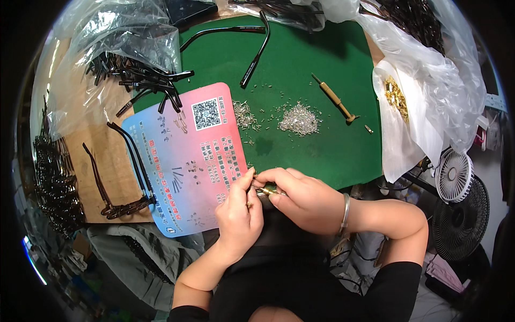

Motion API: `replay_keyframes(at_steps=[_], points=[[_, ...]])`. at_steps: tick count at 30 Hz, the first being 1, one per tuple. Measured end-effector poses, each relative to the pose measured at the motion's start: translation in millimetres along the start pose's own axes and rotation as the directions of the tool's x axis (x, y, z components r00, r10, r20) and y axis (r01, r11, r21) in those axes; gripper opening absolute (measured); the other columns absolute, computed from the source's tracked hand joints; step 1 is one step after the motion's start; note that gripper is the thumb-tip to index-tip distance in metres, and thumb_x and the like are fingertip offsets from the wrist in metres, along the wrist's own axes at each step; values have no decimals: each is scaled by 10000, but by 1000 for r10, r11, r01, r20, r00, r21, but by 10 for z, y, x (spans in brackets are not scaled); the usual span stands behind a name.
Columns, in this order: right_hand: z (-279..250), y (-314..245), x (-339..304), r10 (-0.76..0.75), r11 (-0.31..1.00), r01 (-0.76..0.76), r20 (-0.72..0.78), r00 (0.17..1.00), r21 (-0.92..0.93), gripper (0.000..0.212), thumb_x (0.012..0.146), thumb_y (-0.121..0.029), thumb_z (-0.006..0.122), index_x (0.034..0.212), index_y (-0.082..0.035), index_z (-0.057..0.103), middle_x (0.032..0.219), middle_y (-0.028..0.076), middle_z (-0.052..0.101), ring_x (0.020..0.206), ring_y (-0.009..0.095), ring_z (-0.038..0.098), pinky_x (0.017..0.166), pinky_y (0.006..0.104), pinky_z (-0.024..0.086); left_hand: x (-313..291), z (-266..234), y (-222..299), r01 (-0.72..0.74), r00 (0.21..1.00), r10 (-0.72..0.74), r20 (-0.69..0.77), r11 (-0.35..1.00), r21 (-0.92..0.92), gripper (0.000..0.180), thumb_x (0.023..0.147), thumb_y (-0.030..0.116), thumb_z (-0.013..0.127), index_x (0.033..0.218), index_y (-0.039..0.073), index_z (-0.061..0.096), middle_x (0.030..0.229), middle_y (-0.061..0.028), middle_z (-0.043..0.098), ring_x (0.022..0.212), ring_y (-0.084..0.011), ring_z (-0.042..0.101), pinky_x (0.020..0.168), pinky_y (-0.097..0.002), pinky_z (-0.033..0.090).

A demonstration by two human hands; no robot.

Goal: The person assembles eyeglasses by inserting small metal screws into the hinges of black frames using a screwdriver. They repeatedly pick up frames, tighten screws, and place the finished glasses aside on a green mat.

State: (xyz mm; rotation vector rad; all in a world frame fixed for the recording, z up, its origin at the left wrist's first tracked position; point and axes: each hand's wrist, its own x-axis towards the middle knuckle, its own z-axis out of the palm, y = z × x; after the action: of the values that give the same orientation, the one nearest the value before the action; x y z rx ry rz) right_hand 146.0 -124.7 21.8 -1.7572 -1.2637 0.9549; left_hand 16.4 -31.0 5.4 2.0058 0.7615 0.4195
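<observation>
At the near edge of the green mat, my left hand [238, 217] and my right hand [308, 201] meet, fingertips almost touching. A small shiny gold metal piece [266, 190] shows between them, pinched by the right thumb and fingers. My left thumb and index finger are pressed together beside it; what they grip is mostly hidden. Beyond the hands lie a heap of tiny silver screws [299, 119] and a smaller pile of short metal pins [245, 115]. A brass-handled screwdriver [333, 98] rests farther right on the mat.
Under my left hand is a pink-and-blue printed mat [155, 139] with tiny parts on it. Black glasses temples [155, 86] are heaped at the far left; an assembled-looking frame [123, 206] lies nearer. A white bag [394, 134] holds gold parts [395, 99]. Fans [454, 174] stand right.
</observation>
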Motion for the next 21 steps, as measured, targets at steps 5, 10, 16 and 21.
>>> replay_keyframes(at_steps=[5,10,16,21], points=[[-359,-281,268,474,623,-705,553,685,339,339,933,-164,369,1258,-94,435,767,22,523,525,86,517,474,241,455,17,1,-45,-53,998,53,-29,999,7,273,822,-59,536,1093,-41,552,870,-192,639,692,-264,657,590,-305,511],[-340,-278,309,502,634,-717,550,667,291,336,938,-165,375,1256,-69,426,755,29,528,511,87,511,463,246,446,23,-42,-16,64,996,-62,56,997,-30,258,855,-46,505,1111,-48,540,943,-168,643,798,-206,651,715,-283,503],[-303,-262,305,452,757,-599,453,769,260,278,913,-165,408,1133,-1,454,957,214,596,851,306,599,715,355,484,41,-65,-22,63,995,-58,84,996,-59,261,851,-47,510,1110,-47,542,946,-166,645,828,-212,654,735,-284,502],[-41,30,172,153,982,-164,120,981,90,293,893,-131,494,1178,-61,490,817,90,555,538,155,572,485,292,476,52,-45,-11,62,993,-57,102,996,-56,267,848,-43,519,1114,-52,542,961,-170,644,841,-212,654,747,-287,502]])
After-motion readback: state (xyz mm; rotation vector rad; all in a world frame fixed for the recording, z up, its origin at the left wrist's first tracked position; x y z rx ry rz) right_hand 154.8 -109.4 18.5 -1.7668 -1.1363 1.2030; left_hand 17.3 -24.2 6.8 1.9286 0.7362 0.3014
